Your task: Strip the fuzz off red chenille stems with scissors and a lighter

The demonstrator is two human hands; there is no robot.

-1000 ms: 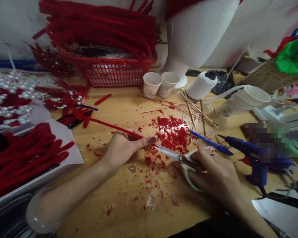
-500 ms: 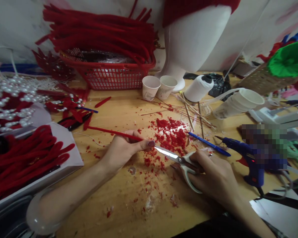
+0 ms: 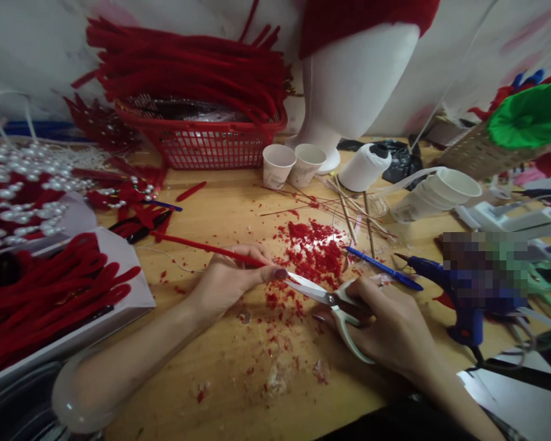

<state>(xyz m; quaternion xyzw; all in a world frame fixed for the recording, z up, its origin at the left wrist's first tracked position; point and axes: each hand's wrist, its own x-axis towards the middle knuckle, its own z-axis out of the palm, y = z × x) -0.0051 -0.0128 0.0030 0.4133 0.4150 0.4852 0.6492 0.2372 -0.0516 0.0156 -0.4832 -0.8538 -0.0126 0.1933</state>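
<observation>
My left hand (image 3: 236, 275) pinches a thin red fuzzy stem, like a chenille stem (image 3: 197, 245), between thumb and fingers. The stem stretches away to the left above the wooden table. In my right hand (image 3: 390, 324) is a pair of scissors (image 3: 333, 300) with pale handles. Their blades point left, slightly parted, and meet the stem's end at my left thumb tip. Red fuzz clippings (image 3: 314, 248) lie scattered on the table behind and beneath the blades.
A red basket (image 3: 206, 147) piled with red stems stands at the back, beside paper cups (image 3: 278, 165) and a white mannequin head (image 3: 349, 79). On the right lie a blue pen (image 3: 386, 268) and a blue glue gun (image 3: 463, 300). A white box (image 3: 133, 288) of red loops sits left.
The scissor blades have parted slightly at the stem's end, and the right hand has shifted a little. The left hand keeps its pinch on the stem. The view has moved slightly.
</observation>
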